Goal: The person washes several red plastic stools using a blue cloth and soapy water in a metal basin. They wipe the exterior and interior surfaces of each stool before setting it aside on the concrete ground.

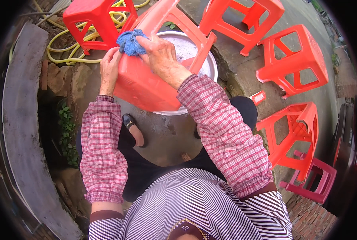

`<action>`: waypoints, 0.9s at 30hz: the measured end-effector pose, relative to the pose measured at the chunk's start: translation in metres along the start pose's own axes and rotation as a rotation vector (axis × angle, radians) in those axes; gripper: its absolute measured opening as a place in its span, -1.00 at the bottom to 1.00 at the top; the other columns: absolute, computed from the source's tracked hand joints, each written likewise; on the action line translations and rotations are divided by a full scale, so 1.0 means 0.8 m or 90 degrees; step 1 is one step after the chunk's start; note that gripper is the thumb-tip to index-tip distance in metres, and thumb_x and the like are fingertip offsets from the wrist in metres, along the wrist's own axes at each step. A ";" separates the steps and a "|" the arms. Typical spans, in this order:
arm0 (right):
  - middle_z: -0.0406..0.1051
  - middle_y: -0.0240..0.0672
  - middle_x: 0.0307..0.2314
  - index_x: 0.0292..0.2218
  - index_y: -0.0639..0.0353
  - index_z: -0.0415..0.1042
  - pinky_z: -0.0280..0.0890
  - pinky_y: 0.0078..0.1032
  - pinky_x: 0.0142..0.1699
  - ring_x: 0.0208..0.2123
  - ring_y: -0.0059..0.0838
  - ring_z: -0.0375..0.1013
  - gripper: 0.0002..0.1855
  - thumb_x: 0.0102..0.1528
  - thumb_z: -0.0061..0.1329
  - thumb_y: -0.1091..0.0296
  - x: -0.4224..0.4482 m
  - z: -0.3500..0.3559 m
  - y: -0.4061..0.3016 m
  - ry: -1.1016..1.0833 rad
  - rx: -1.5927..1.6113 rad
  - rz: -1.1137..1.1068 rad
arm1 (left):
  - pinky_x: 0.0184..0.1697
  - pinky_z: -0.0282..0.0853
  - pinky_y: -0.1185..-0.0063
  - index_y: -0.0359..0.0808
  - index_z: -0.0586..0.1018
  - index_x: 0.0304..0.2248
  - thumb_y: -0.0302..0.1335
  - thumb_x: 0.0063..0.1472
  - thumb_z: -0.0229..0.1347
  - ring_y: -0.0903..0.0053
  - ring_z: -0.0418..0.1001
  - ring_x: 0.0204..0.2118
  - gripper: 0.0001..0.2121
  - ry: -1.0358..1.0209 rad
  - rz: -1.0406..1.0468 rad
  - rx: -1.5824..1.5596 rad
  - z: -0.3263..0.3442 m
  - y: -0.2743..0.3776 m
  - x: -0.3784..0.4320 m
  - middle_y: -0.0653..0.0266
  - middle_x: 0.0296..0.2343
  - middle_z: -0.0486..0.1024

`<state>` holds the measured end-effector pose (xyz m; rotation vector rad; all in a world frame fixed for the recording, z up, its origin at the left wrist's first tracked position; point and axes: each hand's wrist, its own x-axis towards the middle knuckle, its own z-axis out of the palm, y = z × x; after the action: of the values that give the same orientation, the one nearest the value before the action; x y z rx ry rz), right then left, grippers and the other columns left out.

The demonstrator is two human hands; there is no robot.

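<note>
A red plastic stool (148, 82) lies tilted on its side over a white basin (213, 64) of sudsy water. Its seat faces me and its legs point away. My right hand (163, 55) grips a bunched blue cloth (130, 42) and presses it on the seat's upper left corner. My left hand (110, 67) holds the stool's left edge, just below the cloth, its fingers curled over the edge. The fingers' undersides are hidden.
More red plastic stools stand at the upper left (87, 15) and along the right (310, 57), with a small dark pink one (324, 180) lower right. A yellow hose (73, 60) coils behind. A brush (258, 97) lies right of my knee. A concrete ledge (22, 105) runs along the left.
</note>
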<state>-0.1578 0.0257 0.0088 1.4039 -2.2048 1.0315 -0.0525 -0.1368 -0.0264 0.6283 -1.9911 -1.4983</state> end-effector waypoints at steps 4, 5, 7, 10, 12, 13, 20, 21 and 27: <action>0.41 -0.09 -0.40 -0.24 0.03 0.39 0.33 -0.20 -0.37 -0.42 -0.06 0.44 -0.68 -0.07 0.11 0.24 0.067 0.029 0.066 0.011 -0.110 0.018 | -0.29 0.31 0.69 -0.35 0.55 -0.23 -0.31 0.15 0.10 0.68 0.41 -0.40 -0.71 0.015 -0.022 0.009 0.004 0.006 -0.013 0.35 -0.48 0.49; 0.43 -0.09 -0.41 -0.25 0.03 0.40 0.33 -0.18 -0.35 -0.40 -0.06 0.44 -0.69 -0.07 0.10 0.22 0.077 0.031 0.081 0.062 -0.148 0.015 | -0.33 0.30 0.70 -0.34 0.55 -0.23 -0.32 0.13 0.13 0.71 0.39 -0.44 -0.71 0.008 -0.040 0.014 0.004 0.005 -0.014 0.39 -0.52 0.46; 0.43 -0.14 -0.54 -0.40 0.08 0.41 0.34 -0.22 -0.38 -0.43 -0.09 0.47 -0.84 -0.07 0.07 0.29 0.102 0.044 0.144 0.186 -0.193 -0.089 | -0.39 0.27 0.73 -0.31 0.56 -0.22 -0.33 0.10 0.16 0.76 0.35 -0.49 -0.71 -0.008 -0.040 -0.006 0.010 0.010 -0.014 0.43 -0.55 0.43; 0.43 -0.10 -0.54 -0.40 0.14 0.44 0.36 -0.18 -0.29 -0.38 -0.08 0.47 -0.85 -0.03 -0.08 0.31 0.129 0.048 0.206 0.091 -0.299 0.039 | -0.38 0.28 0.74 -0.32 0.56 -0.23 -0.34 0.10 0.16 0.77 0.36 -0.47 -0.72 -0.020 -0.062 -0.023 0.015 0.023 -0.014 0.43 -0.55 0.44; 0.44 -0.11 -0.51 -0.40 0.11 0.45 0.35 -0.18 -0.26 -0.35 -0.09 0.46 -0.85 -0.07 -0.05 0.32 0.140 0.060 0.237 0.020 -0.258 0.117 | -0.38 0.28 0.75 -0.36 0.56 -0.26 -0.36 0.10 0.16 0.77 0.38 -0.46 -0.74 -0.022 -0.076 -0.058 0.014 0.021 -0.013 0.42 -0.55 0.44; 0.45 -0.12 -0.50 -0.40 0.10 0.46 0.35 -0.17 -0.24 -0.33 -0.10 0.46 -0.84 -0.08 -0.03 0.32 0.141 0.052 0.253 0.022 -0.242 0.133 | -0.38 0.28 0.75 -0.36 0.56 -0.26 -0.36 0.10 0.16 0.77 0.38 -0.46 -0.74 -0.028 -0.078 -0.063 0.019 0.023 -0.011 0.42 -0.55 0.44; 0.45 -0.02 -0.42 -0.32 0.12 0.48 0.30 -0.12 -0.16 -0.29 0.00 0.43 -0.77 -0.03 -0.02 0.23 0.107 0.010 0.126 0.021 -0.059 0.124 | -0.34 0.29 0.73 -0.44 0.57 -0.33 -0.39 0.16 0.07 0.77 0.36 -0.46 -0.77 0.041 -0.071 -0.077 0.004 0.011 -0.015 0.44 -0.51 0.48; 0.44 -0.01 -0.42 -0.31 0.12 0.47 0.30 -0.11 -0.17 -0.29 0.00 0.43 -0.76 -0.01 -0.03 0.22 0.104 -0.007 0.096 -0.046 0.015 0.157 | -0.34 0.29 0.73 -0.44 0.57 -0.33 -0.39 0.16 0.07 0.77 0.36 -0.46 -0.77 0.043 -0.068 -0.076 0.003 0.010 -0.012 0.44 -0.51 0.48; 0.41 -0.12 -0.52 -0.27 0.03 0.43 0.33 -0.22 -0.37 -0.43 -0.07 0.45 -0.71 -0.10 0.12 0.30 0.043 0.017 0.019 -0.004 -0.018 -0.122 | -0.37 0.28 0.73 -0.45 0.58 -0.36 -0.41 0.17 0.06 0.79 0.34 -0.48 -0.78 0.079 -0.064 -0.137 0.005 -0.024 -0.001 0.45 -0.54 0.47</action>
<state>-0.1857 -0.0022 0.0148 1.5711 -2.0343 0.9260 -0.0536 -0.1384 -0.0456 0.7194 -1.7002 -1.6625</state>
